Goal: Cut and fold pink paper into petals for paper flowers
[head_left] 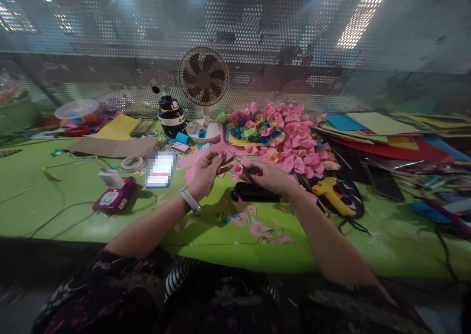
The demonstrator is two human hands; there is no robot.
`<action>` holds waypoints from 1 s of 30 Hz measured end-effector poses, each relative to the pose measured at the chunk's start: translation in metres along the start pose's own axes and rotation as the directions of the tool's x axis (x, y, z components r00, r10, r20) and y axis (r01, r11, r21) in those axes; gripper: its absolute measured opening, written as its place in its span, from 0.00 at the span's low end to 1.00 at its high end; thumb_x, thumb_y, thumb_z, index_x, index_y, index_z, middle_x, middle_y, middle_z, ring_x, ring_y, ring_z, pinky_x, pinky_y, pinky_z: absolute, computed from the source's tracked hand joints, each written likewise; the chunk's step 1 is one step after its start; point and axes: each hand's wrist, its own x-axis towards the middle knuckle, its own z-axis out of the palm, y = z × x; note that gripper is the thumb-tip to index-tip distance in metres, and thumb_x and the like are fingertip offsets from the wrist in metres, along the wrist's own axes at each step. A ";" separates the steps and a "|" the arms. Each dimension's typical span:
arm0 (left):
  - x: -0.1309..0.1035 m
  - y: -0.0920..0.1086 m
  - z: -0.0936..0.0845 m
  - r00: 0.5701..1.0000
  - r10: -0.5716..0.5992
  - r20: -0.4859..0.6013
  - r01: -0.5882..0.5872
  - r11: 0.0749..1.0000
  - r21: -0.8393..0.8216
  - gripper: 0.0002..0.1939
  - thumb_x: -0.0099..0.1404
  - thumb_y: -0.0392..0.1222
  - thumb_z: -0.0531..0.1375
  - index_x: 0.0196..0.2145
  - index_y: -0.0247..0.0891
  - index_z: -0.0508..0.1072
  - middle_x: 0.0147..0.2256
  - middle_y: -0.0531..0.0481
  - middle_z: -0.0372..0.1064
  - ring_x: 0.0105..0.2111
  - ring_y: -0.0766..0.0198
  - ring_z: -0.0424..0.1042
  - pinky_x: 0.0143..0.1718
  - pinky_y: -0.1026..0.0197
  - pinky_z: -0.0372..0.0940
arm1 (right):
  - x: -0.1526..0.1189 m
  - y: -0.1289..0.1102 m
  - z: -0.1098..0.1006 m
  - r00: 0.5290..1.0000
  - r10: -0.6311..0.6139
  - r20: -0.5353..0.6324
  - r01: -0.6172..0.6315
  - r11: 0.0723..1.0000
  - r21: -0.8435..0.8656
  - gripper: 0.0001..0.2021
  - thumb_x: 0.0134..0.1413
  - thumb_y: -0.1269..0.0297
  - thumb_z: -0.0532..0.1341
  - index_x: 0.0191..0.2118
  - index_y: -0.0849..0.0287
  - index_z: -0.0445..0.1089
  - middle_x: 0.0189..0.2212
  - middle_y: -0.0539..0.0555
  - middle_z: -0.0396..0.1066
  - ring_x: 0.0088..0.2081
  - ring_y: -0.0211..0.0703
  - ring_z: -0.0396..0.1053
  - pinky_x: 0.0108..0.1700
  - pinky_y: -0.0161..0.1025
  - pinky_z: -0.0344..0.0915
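In the middle of the head view, my left hand (206, 173) is closed on a piece of pink paper (228, 153), pinched between thumb and fingers. Dark-handled scissors (247, 172) sit in my right hand (269, 176), their blades pointing up and left at the paper's edge. Whether the blades touch the paper I cannot make out. Behind both hands spreads a large heap of pink paper flowers (294, 145), with blue, green and yellow ones on its left. A black case (255, 192) lies under my right hand. Pink paper scraps (257, 226) are strewn nearer to me.
A small fan (204, 76) and a black jug (171, 118) stand at the back. To the left are a lit phone (160, 169) and a purple power strip (115, 196) with cables. At right lie a yellow glue gun (335, 195), a dark phone (384, 182) and coloured paper sheets (382, 123).
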 end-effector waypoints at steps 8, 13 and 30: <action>0.001 0.000 -0.001 1.000 -0.014 -0.016 0.013 0.999 -0.031 0.17 0.56 0.47 0.71 0.31 0.37 0.66 0.34 0.54 0.72 0.46 0.59 0.78 0.43 0.61 0.72 | 0.000 -0.003 0.001 1.000 0.010 -0.025 -0.008 0.998 0.063 0.24 0.47 0.38 0.64 0.32 0.57 0.70 0.27 0.50 0.67 0.31 0.41 0.64 0.33 0.37 0.59; 0.003 -0.001 -0.001 0.999 -0.015 -0.028 0.015 1.000 -0.027 0.18 0.55 0.48 0.71 0.31 0.37 0.67 0.33 0.54 0.71 0.45 0.59 0.78 0.46 0.60 0.72 | 0.001 -0.001 0.002 0.999 0.017 -0.037 -0.014 0.995 0.095 0.24 0.45 0.38 0.66 0.30 0.57 0.70 0.26 0.49 0.68 0.30 0.41 0.65 0.32 0.37 0.59; 0.001 -0.001 0.000 0.998 -0.021 0.054 0.023 0.999 -0.032 0.26 0.44 0.54 0.75 0.29 0.36 0.69 0.30 0.55 0.70 0.36 0.61 0.79 0.36 0.62 0.73 | 0.001 0.000 0.004 0.997 0.008 -0.072 0.006 0.981 0.196 0.26 0.42 0.36 0.67 0.28 0.59 0.71 0.23 0.49 0.67 0.27 0.38 0.63 0.29 0.36 0.58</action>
